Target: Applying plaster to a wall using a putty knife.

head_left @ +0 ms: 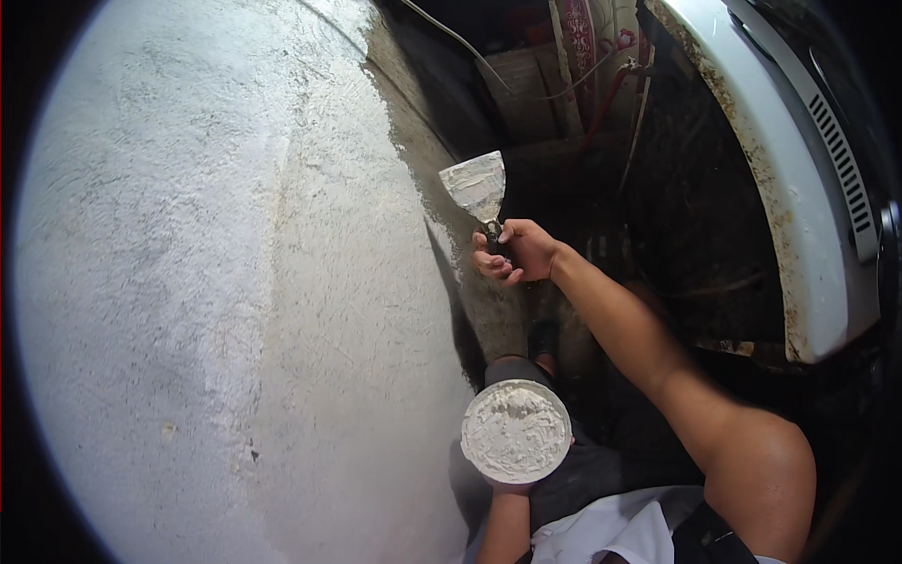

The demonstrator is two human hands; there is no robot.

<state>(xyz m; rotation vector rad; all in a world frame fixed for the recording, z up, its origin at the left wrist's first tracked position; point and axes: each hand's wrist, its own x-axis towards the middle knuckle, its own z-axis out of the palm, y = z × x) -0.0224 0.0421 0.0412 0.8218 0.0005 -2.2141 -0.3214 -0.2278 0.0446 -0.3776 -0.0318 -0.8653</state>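
Note:
My right hand [528, 250] is closed around the dark handle of a putty knife [477, 185]. The knife's wide blade points up and away, smeared with whitish paste, close to the ragged edge of the white coating on the wall [348, 310]. Low in front of my body, my left hand [510, 487] holds a round tub [516, 383] from below, most of its fingers hidden underneath. Thick off-white putty [515, 437] fills the tub nearly to its rim, its surface uneven.
At the right stands a white appliance-like body [770, 179] with a rusty edge and a slotted grey strip [839, 160]. A cable [470, 49] hangs at the top, near boards [526, 94] and a red patterned strip [580, 47]. Bare grey wall [413, 113] borders the white coat.

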